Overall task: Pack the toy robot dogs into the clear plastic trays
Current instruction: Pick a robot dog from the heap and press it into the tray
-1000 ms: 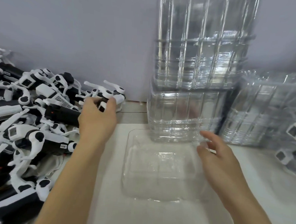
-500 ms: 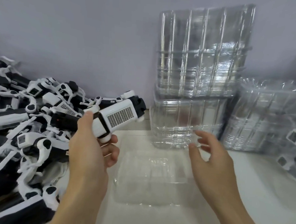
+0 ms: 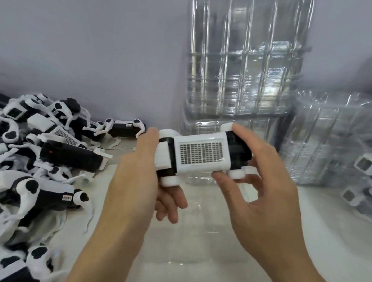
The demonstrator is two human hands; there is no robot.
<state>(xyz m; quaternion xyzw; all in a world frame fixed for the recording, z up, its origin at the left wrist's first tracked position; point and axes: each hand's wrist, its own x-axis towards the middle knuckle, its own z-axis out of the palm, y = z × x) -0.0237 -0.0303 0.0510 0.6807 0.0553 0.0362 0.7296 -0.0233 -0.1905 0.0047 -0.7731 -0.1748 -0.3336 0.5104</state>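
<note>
Both hands grip one toy dog (image 3: 202, 156) above the empty tray (image 3: 196, 235) on the worktop: left hand (image 3: 143, 175) on one end, right hand (image 3: 256, 188) on the other. Not seated yet; big pile of dogs (image 3: 35, 164) left, a few packed trays (image 3: 365, 182) at right.

Toy-packing workbench: heaped robot dogs (image 3: 38, 158), stacked clear trays (image 3: 244, 57), bare wall (image 3: 89, 36).
</note>
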